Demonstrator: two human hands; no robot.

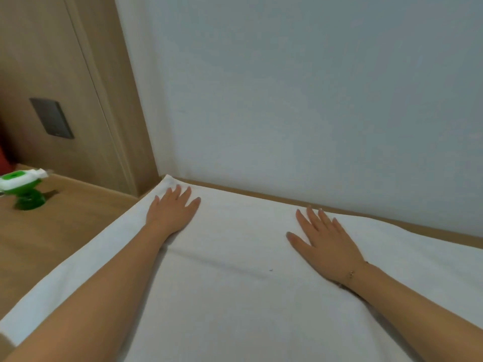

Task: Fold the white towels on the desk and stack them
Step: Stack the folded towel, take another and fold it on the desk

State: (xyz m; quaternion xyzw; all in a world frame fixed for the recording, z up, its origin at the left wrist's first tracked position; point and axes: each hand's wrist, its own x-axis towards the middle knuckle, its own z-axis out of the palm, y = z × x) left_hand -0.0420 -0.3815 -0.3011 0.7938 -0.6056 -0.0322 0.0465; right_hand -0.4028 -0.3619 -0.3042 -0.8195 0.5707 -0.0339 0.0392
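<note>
A white towel (235, 270) lies spread across the wooden surface (52, 231) against the wall, both the left hand (171, 211) and right hand (324, 246) pressing it flat with straight fingers, gripping nothing; soft and light, it is probably best pinched at its corners.
</note>
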